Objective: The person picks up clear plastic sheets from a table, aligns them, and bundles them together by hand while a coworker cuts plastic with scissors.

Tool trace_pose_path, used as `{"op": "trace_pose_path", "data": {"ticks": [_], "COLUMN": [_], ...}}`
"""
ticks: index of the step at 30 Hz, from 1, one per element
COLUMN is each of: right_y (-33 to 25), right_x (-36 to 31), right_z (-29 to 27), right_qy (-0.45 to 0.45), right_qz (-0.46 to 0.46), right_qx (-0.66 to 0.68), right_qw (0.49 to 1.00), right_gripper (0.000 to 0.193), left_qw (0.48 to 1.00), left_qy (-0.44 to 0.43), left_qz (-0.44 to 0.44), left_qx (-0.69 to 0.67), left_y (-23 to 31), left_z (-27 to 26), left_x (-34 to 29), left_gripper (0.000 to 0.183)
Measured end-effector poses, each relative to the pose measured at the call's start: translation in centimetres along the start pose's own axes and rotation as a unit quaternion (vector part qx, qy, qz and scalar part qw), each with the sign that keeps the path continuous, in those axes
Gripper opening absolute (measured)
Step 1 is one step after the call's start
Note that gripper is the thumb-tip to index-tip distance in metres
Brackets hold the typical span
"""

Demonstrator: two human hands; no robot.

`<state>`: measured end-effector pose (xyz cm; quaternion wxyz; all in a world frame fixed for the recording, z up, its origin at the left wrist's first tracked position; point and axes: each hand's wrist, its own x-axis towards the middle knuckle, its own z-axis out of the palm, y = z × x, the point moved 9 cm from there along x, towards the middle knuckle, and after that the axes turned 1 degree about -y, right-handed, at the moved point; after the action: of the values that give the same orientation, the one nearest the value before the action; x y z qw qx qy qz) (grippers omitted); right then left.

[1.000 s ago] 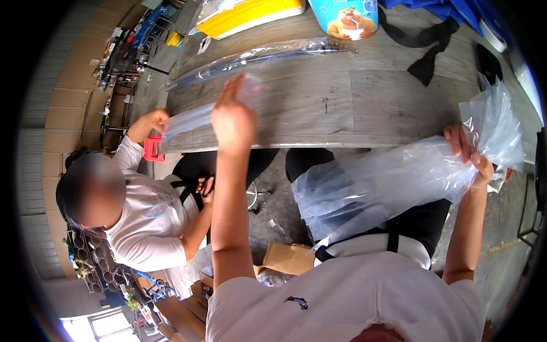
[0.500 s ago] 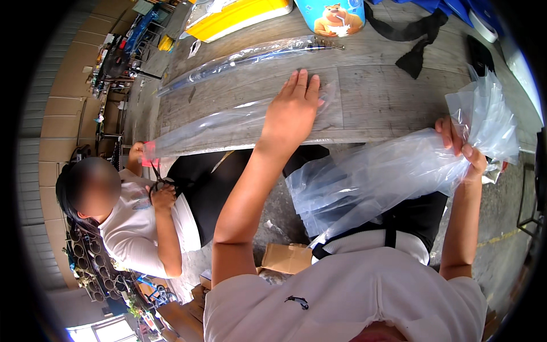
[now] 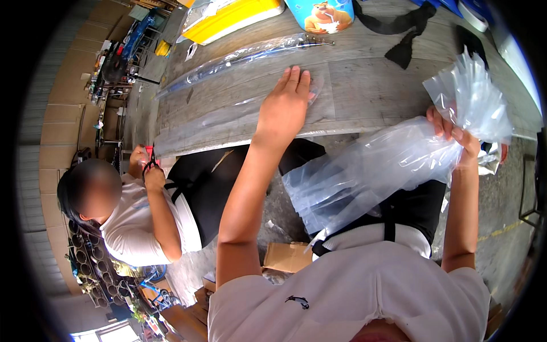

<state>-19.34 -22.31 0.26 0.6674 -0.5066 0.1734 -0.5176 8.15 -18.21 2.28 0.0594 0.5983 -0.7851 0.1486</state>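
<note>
Clear plastic sleeve (image 3: 213, 117), along the counter's (image 3: 376, 85) near edge, is pressed by the flat left hand (image 3: 283, 105), apparently steadied for a co-worker's (image 3: 149, 222) scissors (image 3: 151, 163); bags (image 3: 379, 162) are bunched in the right hand (image 3: 453, 132). Even pressure seems needed next.

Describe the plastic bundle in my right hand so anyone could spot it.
Find the grey wood-grain tabletop. At its near right edge, your right hand grips a clear plastic bundle. Unlike the flat clear plastic strip under your left hand, it's gathered and flares beyond the grip.
</note>
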Motion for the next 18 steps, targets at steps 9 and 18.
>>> {"op": "trace_pose_path", "data": {"ticks": [9,18], "right_y": [3.4,2.6], "right_x": [-1.7,-1.8], "right_z": [5.2,9.3], "right_qy": [0.086,0.028], "right_qz": [0.149,0.205], "right_qx": [0.003,0.046], "right_qw": [0.985,0.977], "right_gripper": [0.055,0.067], "left_qw": [0.848,0.951], "left_qy": [0.027,0.038], "left_qz": [-0.126,-0.089], "left_qx": [-0.514,-0.294], "left_y": [8.6,11.4], "left_z": [-6.3,-9.9], "left_x": [1.2,2.0], "left_gripper": [0.051,0.053]}}
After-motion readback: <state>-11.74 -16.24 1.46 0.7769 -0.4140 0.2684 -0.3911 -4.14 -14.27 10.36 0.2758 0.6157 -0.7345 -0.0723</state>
